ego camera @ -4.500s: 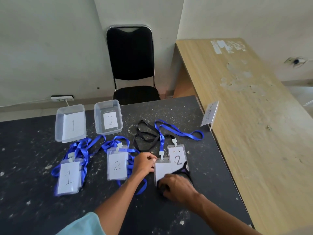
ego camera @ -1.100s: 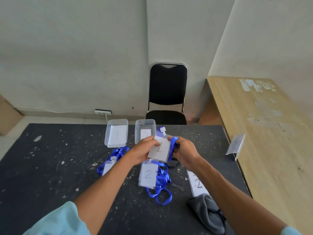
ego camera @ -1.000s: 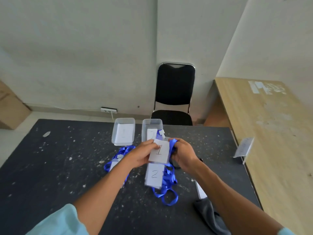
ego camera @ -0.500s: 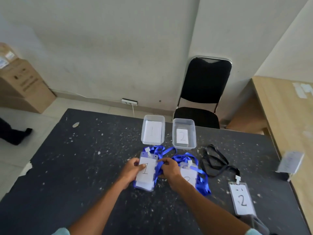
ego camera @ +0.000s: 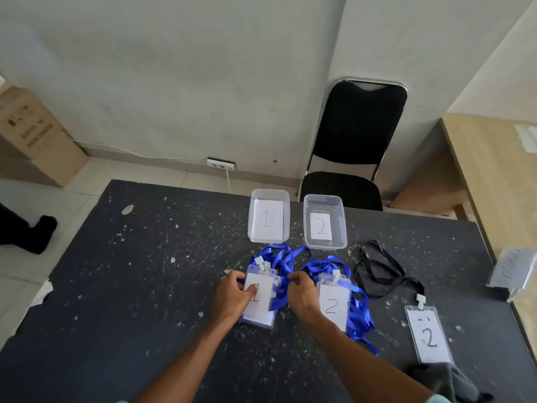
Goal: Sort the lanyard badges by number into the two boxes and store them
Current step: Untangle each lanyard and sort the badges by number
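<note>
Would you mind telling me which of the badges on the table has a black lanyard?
The lone 2 badge farthest right: its lanyard is black, while the 1 stack and the other 2 stack have blue ones.

A paper sheet [ego camera: 266, 219] in the left clear box [ego camera: 251, 225] carries a handwritten 1; the sheet [ego camera: 320, 227] in the right clear box [ego camera: 343, 228] carries a 2. On the worktop [ego camera: 145, 286], the top badge [ego camera: 258, 301] of the left pile, on a blue lanyard [ego camera: 279, 257], shows a 1 partly covered by the left hand [ego camera: 232, 295]. The middle badge [ego camera: 331, 306] reads 2, as does the far-right badge [ego camera: 429, 337]. Print on the cardboard carton [ego camera: 37, 132] and writing on the small clear stand [ego camera: 513, 267] are too blurred to read.
</note>
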